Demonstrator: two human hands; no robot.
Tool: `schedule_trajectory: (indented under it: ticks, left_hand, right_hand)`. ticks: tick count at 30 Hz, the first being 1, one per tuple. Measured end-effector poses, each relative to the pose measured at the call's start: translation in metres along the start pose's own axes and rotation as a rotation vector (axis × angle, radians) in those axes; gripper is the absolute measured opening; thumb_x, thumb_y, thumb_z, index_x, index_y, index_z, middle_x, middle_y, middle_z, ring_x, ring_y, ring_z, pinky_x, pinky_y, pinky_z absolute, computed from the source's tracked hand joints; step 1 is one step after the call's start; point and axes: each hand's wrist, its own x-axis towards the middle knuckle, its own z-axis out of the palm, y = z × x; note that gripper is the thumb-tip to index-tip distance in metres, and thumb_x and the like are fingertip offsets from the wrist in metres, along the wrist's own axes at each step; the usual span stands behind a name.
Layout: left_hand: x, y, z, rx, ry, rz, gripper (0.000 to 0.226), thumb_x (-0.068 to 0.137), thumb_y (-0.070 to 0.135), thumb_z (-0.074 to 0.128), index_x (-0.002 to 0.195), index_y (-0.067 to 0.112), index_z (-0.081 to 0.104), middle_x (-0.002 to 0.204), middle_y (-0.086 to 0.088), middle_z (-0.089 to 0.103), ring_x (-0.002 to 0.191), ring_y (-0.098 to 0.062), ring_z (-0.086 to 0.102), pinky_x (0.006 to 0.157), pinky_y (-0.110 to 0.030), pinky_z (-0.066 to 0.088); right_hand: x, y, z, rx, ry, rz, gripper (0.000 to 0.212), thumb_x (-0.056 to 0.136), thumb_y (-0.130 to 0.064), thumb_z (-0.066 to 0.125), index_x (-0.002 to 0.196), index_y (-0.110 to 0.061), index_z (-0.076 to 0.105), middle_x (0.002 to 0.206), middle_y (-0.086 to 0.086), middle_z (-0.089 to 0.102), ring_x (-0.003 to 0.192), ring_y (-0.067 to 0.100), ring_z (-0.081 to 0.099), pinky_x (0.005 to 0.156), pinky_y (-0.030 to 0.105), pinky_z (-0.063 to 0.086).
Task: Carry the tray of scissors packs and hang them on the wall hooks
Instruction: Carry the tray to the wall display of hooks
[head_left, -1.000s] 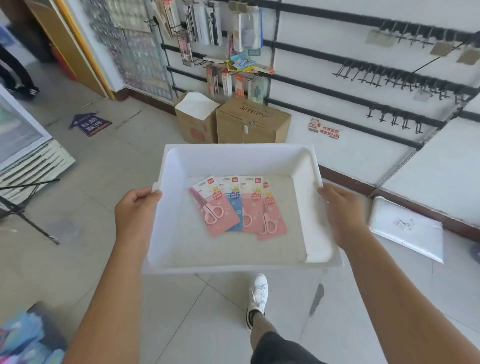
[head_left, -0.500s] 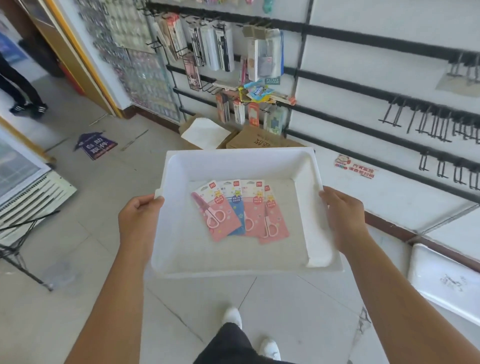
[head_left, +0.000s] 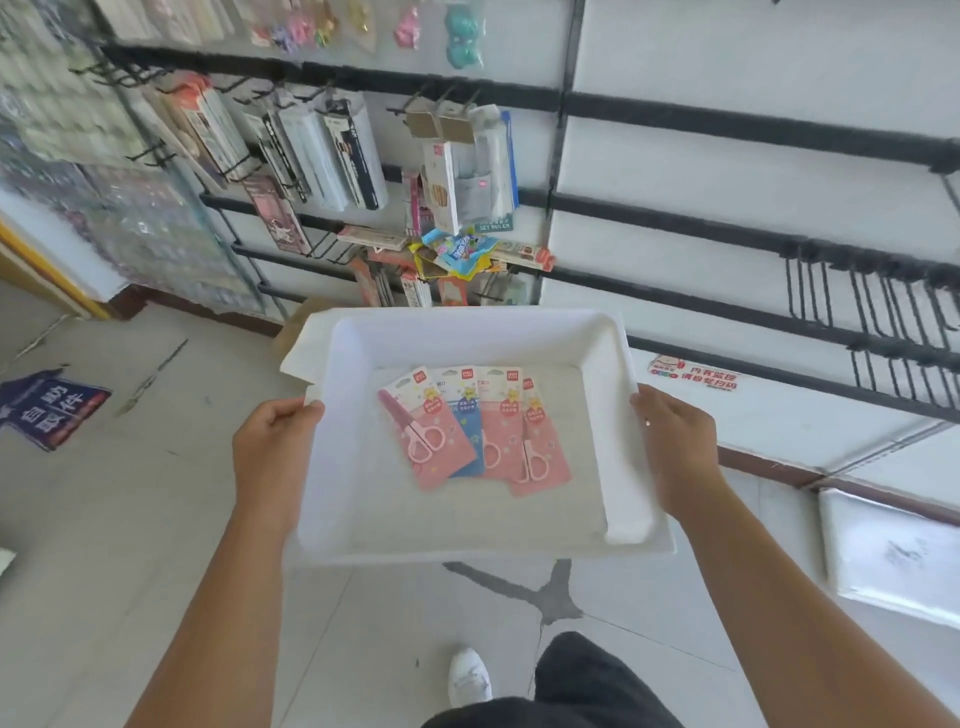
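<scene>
A white tray (head_left: 467, 332) is held level in front of me. My left hand (head_left: 272, 447) grips its left rim and my right hand (head_left: 675, 447) grips its right rim. Several scissors packs (head_left: 472, 431) lie fanned out flat on the tray floor, most pink and one blue, overlapping each other. Bare black wall hooks (head_left: 872, 306) stick out of the rails on the white wall at the right, above and beyond the tray.
Hanging stationery packs (head_left: 322, 150) fill the hooks on the wall ahead and to the left. A second white tray (head_left: 893, 556) lies on the floor at the right by the skirting. A blue floor sticker (head_left: 49, 408) is on the left. My shoe (head_left: 467, 675) is below.
I have walked closer to the wall with the tray. The stocked hooks now loom larger above the tray, and the cardboard boxes are hidden behind it. Both hands keep their grip.
</scene>
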Motion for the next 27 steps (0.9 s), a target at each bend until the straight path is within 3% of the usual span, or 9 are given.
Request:
schedule_trajectory:
  ticks: [3,4,6,10,16,19,27]
  left_hand:
    - [0.047,0.015,0.035,0.025,-0.046,0.015,0.015,0.091,0.022,0.069,0.105,0.017,0.069,0.102,0.009,0.068,0.093,-0.010,0.063,0.074,-0.020,0.045]
    - [0.062,0.018,0.048,0.026,-0.061,0.022,0.016,0.091,0.022,0.069,0.106,0.017,0.069,0.101,0.011,0.067,0.092,-0.006,0.062,0.073,-0.019,0.045]
    - [0.091,0.020,0.076,0.036,-0.089,0.024,0.015,0.091,0.021,0.070,0.106,0.017,0.069,0.099,0.014,0.067,0.090,-0.002,0.061,0.073,-0.019,0.045]
    - [0.135,0.018,0.135,0.057,-0.105,0.008,0.015,0.090,0.021,0.071,0.105,0.020,0.069,0.098,0.016,0.067,0.090,-0.001,0.062,0.073,-0.019,0.045]
    - [0.192,0.008,0.199,0.125,-0.122,-0.048,0.018,0.090,0.019,0.071,0.107,0.018,0.070,0.099,0.011,0.069,0.093,-0.010,0.065,0.074,-0.020,0.047]
    - [0.215,-0.002,0.216,0.165,-0.146,-0.087,0.015,0.090,0.020,0.070,0.105,0.020,0.069,0.100,0.011,0.069,0.095,-0.012,0.065,0.075,-0.023,0.047]
    - [0.273,-0.039,0.248,0.265,-0.232,-0.091,0.010,0.090,0.019,0.066,0.100,0.019,0.064,0.110,-0.012,0.070,0.097,-0.026,0.063,0.084,-0.039,0.052]
  right_hand:
    - [0.035,-0.008,0.019,0.002,0.046,0.013,0.027,0.087,-0.017,0.059,0.092,0.010,0.062,0.084,0.004,0.039,0.077,0.023,0.032,0.068,0.032,0.026]
    - [0.049,-0.009,0.023,-0.001,0.062,0.017,0.025,0.088,-0.016,0.059,0.082,0.008,0.056,0.082,0.006,0.036,0.076,0.024,0.029,0.063,0.031,0.023]
    - [0.080,-0.011,0.031,-0.013,0.094,0.021,0.031,0.089,-0.015,0.058,0.072,0.007,0.046,0.074,0.008,0.030,0.069,0.023,0.025,0.058,0.031,0.018]
    - [0.135,-0.020,0.044,-0.066,0.142,0.045,0.056,0.090,-0.009,0.054,0.040,-0.022,0.031,0.046,-0.014,0.023,0.044,0.010,0.020,0.050,0.026,0.016]
    - [0.204,-0.015,0.062,-0.104,0.234,0.094,0.048,0.087,-0.008,0.054,0.054,-0.024,0.024,0.051,-0.010,0.018,0.047,0.011,0.016,0.045,0.024,0.013]
    - [0.223,-0.004,0.071,-0.113,0.273,0.145,0.041,0.088,-0.010,0.057,0.056,-0.021,0.032,0.056,-0.005,0.024,0.054,0.016,0.021,0.052,0.029,0.016]
    - [0.251,0.028,0.106,-0.091,0.355,0.175,0.046,0.085,-0.007,0.053,0.054,-0.025,0.025,0.056,-0.007,0.018,0.058,0.017,0.016,0.053,0.031,0.011]
